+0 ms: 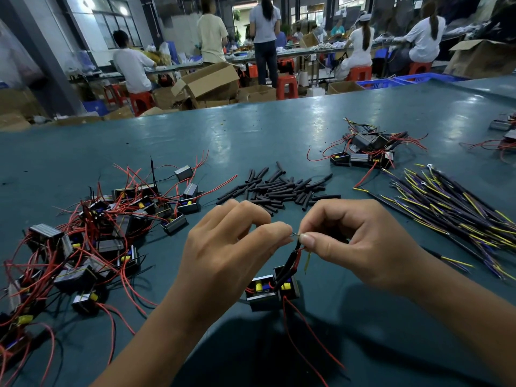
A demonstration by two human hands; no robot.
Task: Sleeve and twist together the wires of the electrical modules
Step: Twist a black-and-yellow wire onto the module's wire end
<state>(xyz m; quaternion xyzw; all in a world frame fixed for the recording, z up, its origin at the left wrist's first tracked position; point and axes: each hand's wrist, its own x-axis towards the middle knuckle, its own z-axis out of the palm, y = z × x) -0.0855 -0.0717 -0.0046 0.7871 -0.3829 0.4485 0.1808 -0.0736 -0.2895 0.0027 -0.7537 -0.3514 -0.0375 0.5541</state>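
Both hands (296,238) pinching wire ends (298,238), mid-table.

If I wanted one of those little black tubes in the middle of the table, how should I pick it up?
Take a loose black tube at the right edge of the tube pile, since it lies flat and apart from the rest. Come from above and pinch it across its narrow middle. The grip probably holds best there, because the tube is round and could roll.

Dim, glary — edges warped, blurred.
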